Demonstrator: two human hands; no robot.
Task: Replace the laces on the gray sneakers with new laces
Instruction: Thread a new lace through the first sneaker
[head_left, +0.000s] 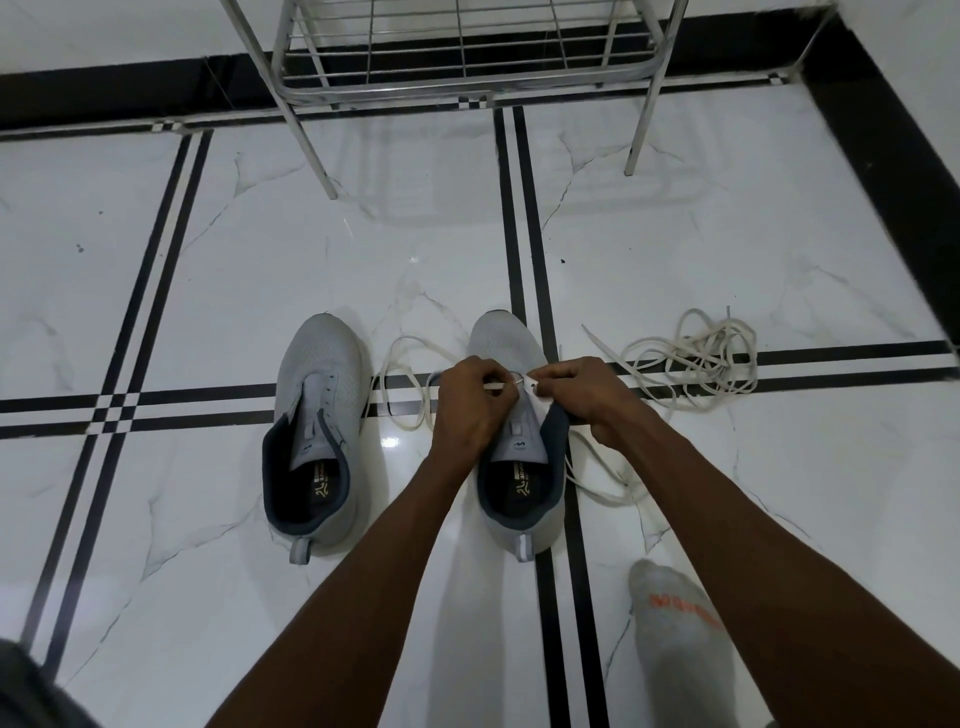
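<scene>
Two gray sneakers stand side by side on the white floor, toes pointing away from me. The left sneaker has no lace in it. Over the front of the right sneaker both my hands work. My left hand pinches the tip of a white lace at an eyelet. My right hand grips the sneaker's right eyelet flap beside it. The lace loops onto the floor between the sneakers and also trails out to the right of the shoe.
A tangled pile of off-white laces lies on the floor right of the shoes. A metal rack stands on thin legs at the far side. My socked foot rests at the lower right. Black stripes cross the marble tiles.
</scene>
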